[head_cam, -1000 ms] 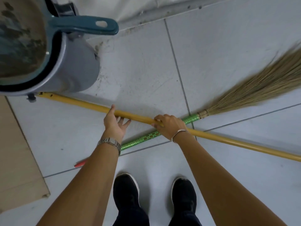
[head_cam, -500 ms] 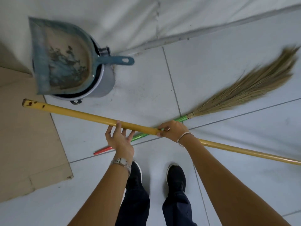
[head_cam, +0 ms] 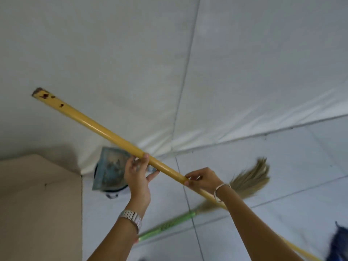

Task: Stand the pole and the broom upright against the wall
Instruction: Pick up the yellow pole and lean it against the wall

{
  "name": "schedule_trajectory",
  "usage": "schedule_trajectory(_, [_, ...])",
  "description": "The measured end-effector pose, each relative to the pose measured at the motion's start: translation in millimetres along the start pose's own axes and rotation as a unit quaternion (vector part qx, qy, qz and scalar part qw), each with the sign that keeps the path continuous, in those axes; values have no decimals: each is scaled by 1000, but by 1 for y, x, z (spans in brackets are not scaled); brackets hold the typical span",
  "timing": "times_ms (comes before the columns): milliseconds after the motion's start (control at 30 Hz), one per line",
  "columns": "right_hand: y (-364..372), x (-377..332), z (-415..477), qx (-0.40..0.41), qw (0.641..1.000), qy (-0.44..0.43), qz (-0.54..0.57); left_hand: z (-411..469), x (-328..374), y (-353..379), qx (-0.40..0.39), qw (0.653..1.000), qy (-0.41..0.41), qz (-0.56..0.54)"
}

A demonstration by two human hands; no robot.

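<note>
A long yellow pole (head_cam: 105,129) slants through the air, its chipped top end up at the left in front of the white tiled wall (head_cam: 244,63). My left hand (head_cam: 137,172), with a metal watch on the wrist, grips the pole from below. My right hand (head_cam: 202,180), with a thin bracelet, grips it lower and to the right. The pole's lower end runs out of view at the bottom right. A straw broom (head_cam: 248,180) with a green handle (head_cam: 169,226) lies flat on the floor under my arms.
A blue dustpan (head_cam: 110,170) sits on a grey bin at the foot of the wall, just behind my left hand. A beige board (head_cam: 37,204) fills the lower left. A dark blue thing (head_cam: 339,243) shows at the right edge. The floor is pale tile.
Both hands have lifted the pole off the floor and tilted its left end up toward the wall. My view has risen from the floor to the wall. The broom stays on the floor.
</note>
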State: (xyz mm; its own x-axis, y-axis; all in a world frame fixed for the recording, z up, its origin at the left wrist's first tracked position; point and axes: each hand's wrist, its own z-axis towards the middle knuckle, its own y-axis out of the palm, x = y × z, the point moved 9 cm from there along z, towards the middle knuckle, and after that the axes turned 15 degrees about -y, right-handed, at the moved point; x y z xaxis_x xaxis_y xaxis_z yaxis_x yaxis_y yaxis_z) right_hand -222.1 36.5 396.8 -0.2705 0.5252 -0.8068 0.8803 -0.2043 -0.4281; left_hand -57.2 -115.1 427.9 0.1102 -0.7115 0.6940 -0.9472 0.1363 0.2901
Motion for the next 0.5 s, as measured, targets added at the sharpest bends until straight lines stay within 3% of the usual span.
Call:
schedule_trajectory(267, [-176,-173,-114,90,986,-101,98,-177,174,185,-183,975,110,55])
schedule_trajectory(500, [-282,-248,-227,200,951,-179,156,-339,245,299,-297,928,188,121])
